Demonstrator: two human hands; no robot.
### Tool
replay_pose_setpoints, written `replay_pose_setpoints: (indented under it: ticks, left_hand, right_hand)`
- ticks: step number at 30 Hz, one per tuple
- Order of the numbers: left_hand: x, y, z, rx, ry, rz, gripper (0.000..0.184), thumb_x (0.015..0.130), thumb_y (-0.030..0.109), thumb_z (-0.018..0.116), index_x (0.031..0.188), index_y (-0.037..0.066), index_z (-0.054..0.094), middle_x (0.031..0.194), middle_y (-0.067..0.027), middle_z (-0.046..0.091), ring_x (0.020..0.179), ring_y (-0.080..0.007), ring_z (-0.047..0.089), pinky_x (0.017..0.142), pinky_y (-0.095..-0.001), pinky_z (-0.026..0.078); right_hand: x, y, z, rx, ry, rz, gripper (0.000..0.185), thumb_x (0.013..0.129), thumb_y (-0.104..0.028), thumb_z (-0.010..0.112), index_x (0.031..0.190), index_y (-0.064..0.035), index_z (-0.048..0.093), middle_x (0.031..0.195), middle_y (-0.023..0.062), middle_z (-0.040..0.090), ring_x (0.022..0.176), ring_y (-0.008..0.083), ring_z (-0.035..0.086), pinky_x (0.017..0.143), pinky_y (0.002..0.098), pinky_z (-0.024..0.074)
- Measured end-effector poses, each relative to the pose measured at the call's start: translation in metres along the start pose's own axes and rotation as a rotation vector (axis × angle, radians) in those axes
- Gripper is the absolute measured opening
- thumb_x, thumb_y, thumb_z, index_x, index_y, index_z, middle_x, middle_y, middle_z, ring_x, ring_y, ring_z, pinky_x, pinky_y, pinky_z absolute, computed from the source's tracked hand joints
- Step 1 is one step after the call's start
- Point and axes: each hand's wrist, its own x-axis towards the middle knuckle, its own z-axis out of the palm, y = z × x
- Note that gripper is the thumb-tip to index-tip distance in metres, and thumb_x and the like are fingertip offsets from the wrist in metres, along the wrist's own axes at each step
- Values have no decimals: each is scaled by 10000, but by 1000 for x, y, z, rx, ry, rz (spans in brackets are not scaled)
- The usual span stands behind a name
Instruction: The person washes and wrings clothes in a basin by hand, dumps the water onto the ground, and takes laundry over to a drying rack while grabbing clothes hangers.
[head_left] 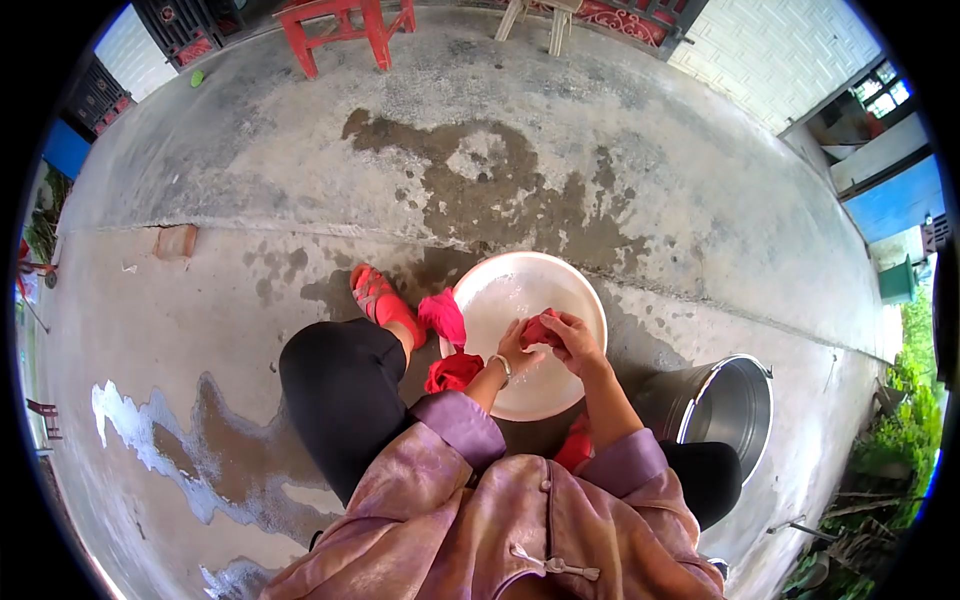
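Note:
Over a pale round basin point(480, 290) with water in it, both my hands are on a small red cloth point(538, 331). My right hand point(574, 342) grips the cloth from the right, fingers curled over it. On the other side, my left hand point(514, 352), with a bracelet at the wrist, holds the cloth's left edge; part of its grip is hidden. A pink-red cloth point(444, 316) hangs at the basin's left rim. Below it, another red cloth point(454, 372) lies against the rim near my left forearm.
A metal bucket point(738, 405) stands beside my right knee. My feet in red socks and sandals point(375, 295) flank the basin. Wet patches point(480, 180) mark the concrete floor. A red wooden stool point(345, 30) and a brick point(176, 241) are farther off.

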Motion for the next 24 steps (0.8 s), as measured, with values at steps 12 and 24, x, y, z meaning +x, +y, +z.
replay_pose_setpoints:
  ticks: [12,24]
  left_hand:
    - [-14,20,-17,-677,-193,-316,326,752,330,609,919,52,582,749,-56,608,695,-168,585,621,-298,468]
    - [1,52,-23,-1569,-144,-447,215,797,217,614,974,130,528,870,-29,566,809,-193,571,732,-337,489]
  right_hand:
    - [-13,-3,-7,-167,245,-435,217,744,-54,630,953,-15,587,777,25,603,652,76,549,516,204,411]
    - [-30,21,6,-720,-115,-610,286,673,13,600,956,-23,614,913,85,631,753,154,595,678,269,492]
